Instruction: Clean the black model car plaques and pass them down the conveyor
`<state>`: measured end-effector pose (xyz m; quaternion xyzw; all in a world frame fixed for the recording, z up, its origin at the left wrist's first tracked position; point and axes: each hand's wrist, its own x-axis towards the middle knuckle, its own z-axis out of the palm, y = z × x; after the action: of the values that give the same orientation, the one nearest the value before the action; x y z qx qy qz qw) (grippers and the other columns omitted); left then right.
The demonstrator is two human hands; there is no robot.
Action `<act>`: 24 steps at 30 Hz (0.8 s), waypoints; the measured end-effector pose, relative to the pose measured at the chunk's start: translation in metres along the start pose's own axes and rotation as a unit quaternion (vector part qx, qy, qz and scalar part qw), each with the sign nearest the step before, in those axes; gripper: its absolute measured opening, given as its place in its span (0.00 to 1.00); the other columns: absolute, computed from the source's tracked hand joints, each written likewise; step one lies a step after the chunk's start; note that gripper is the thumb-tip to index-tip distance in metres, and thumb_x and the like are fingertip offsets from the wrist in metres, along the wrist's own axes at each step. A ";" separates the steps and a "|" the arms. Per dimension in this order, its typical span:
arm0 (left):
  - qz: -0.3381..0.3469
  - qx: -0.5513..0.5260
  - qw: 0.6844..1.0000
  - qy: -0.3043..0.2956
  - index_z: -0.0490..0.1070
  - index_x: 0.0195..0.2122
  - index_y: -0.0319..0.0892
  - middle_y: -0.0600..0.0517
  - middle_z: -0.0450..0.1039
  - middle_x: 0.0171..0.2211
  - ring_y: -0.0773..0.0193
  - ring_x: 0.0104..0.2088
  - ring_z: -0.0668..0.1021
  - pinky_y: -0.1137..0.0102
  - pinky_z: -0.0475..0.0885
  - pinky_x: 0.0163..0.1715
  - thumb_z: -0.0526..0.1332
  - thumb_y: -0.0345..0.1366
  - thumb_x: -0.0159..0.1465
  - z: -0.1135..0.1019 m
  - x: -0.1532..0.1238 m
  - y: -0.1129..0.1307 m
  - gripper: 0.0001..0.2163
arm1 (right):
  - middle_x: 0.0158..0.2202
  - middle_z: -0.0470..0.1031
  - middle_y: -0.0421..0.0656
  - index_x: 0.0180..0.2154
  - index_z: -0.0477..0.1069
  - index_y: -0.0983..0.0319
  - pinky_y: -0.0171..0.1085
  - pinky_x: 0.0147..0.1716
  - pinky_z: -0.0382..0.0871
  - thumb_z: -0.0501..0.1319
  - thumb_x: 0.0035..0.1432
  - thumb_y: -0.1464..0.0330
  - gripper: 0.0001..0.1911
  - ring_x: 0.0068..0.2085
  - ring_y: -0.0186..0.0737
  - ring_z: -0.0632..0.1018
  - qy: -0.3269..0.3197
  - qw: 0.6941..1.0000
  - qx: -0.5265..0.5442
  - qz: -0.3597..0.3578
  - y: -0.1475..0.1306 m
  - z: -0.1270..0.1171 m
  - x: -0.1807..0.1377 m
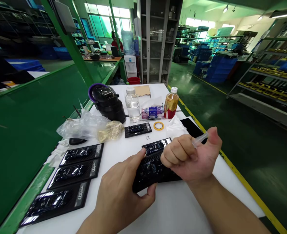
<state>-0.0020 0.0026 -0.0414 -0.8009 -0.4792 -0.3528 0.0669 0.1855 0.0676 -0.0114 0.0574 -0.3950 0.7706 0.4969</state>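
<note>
My left hand [120, 191] grips the left end of a black plaque [145, 175] with a glossy car model on its patterned face, thumb on the near edge and fingers on the far side. Over the plaque's right part, my right hand [189, 156] is curled, thumb raised. A small translucent tapered piece [200, 139] sticks out of its closed fingers; its other end is hidden. Just behind lies another car plaque [155, 147], partly covered. Three similar plaques [81, 155], [72, 174], [53, 200] lie in a column at the left, lettered at their right ends.
Farther back are a smaller-looking plaque [138, 129], yellow tape roll [158, 126], clear bottle [133, 105], tissue pack [152, 112], drink bottle [171, 103] and black jug [109, 104]. Plastic bags [82, 125] crowd the left edge. White tissue [176, 126] and a dark flat phone-like object [192, 127] lie right.
</note>
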 end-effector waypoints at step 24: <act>0.000 0.007 1.000 0.003 0.62 0.59 0.39 0.44 0.79 0.45 0.55 0.41 0.82 0.63 0.79 0.39 0.64 0.37 0.55 0.004 0.000 0.001 0.30 | 0.13 0.44 0.34 0.14 0.48 0.58 0.35 0.18 0.47 0.41 0.59 0.37 0.37 0.16 0.32 0.52 0.015 1.000 0.006 -0.009 0.002 -0.003 0.000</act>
<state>0.0003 0.0038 -0.0440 -0.7991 -0.4816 -0.3522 0.0737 0.1852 0.0697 -0.0145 0.0527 -0.3821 0.7693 0.5092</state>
